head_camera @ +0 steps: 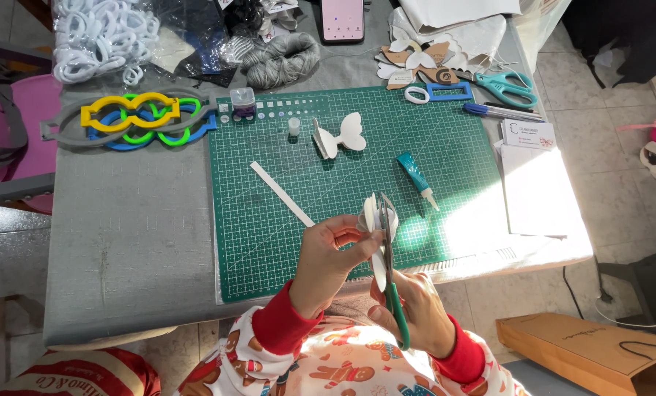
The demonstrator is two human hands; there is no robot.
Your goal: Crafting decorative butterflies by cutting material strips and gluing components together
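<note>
Right hand [408, 308] gripped green-handled scissors [391, 271], left hand [328, 257] pinched a folded white foam bow piece [376, 216] over the gridded green cutting mat [269, 242], beyond lay a white strip [281, 193], teal glue tube [416, 179], finished white bow [340, 135].

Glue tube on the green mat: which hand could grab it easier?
Probably the right hand: the teal glue tube lies on its side of the cutting mat. But it holds green-handled scissors; the left hand pinches the white bow piece.
</note>
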